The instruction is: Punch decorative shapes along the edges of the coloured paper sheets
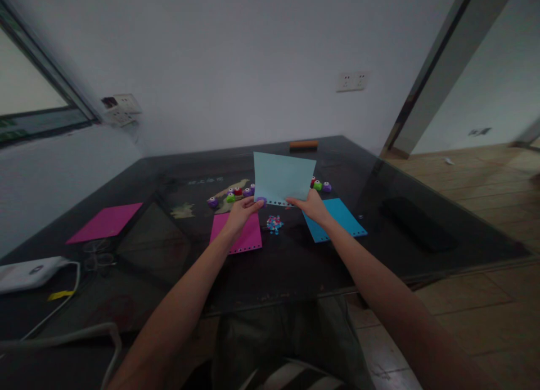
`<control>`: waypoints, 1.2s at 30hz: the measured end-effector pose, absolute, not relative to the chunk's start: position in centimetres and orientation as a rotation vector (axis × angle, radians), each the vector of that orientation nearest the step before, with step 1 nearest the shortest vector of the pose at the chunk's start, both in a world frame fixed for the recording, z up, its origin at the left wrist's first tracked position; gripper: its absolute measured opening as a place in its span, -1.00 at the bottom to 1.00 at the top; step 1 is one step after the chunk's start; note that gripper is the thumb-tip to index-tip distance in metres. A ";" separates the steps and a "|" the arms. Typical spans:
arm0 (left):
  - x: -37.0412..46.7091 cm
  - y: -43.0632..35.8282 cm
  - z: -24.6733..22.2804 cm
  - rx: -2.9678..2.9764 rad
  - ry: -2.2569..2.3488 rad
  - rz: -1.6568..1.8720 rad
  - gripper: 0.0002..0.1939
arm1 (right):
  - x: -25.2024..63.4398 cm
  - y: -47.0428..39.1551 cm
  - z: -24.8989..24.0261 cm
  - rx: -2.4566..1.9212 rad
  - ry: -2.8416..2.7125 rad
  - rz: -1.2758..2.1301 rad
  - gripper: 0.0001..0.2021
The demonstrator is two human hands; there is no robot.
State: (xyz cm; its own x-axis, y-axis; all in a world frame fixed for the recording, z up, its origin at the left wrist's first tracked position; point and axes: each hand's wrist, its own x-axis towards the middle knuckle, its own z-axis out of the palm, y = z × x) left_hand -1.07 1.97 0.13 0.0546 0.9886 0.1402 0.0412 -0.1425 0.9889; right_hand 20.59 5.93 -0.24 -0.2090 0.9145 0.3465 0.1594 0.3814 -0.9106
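Observation:
Upright above the dark table, a pale blue sheet of paper (283, 176) has a row of small punched holes along its lower edge. My left hand (243, 211) closes on a small purple craft punch (261, 200) at the sheet's lower left corner. At the lower right corner, the thumb and fingers of my right hand (313, 205) pinch the paper. Below the sheet lies a little heap of pink, blue and white paper cut-outs (274, 224). A pink punched sheet (248, 232) rests under my left wrist, and a blue punched sheet (337, 218) lies beside my right forearm.
Several coloured craft punches (238, 191) stand behind my left hand, more (318, 185) at right. Another pink sheet (105, 222), glasses (99, 258) and a white device with a cable (31, 274) lie left. A black case (417, 222) lies right, an orange-brown roll (304, 146) behind.

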 end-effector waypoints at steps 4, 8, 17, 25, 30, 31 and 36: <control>-1.1 2.1 0.0 1.379 1.111 1.257 -0.70 | 20.6 6.3 -0.7 -0.947 -1.632 0.954 -0.64; -1.2 2.2 -0.2 1.378 1.111 1.261 -0.69 | 20.6 6.4 -0.9 -0.933 -1.629 0.957 -0.64; -1.2 2.4 -0.6 1.359 1.079 1.283 -0.70 | 20.6 5.5 0.5 -0.998 -1.646 0.911 -0.65; -1.3 2.4 -0.5 1.362 1.077 1.272 -0.67 | 20.7 5.8 0.0 -0.985 -1.651 0.884 -0.61; -1.4 2.4 -0.7 1.358 1.074 1.267 -0.63 | 20.6 5.7 0.1 -0.981 -1.648 0.942 -0.64; -1.4 2.4 -0.7 1.361 1.071 1.266 -0.63 | 20.6 5.7 0.1 -0.985 -1.646 0.947 -0.65; -1.4 2.4 -0.7 1.357 1.072 1.262 -0.62 | 20.6 5.5 0.4 -1.007 -1.645 0.916 -0.66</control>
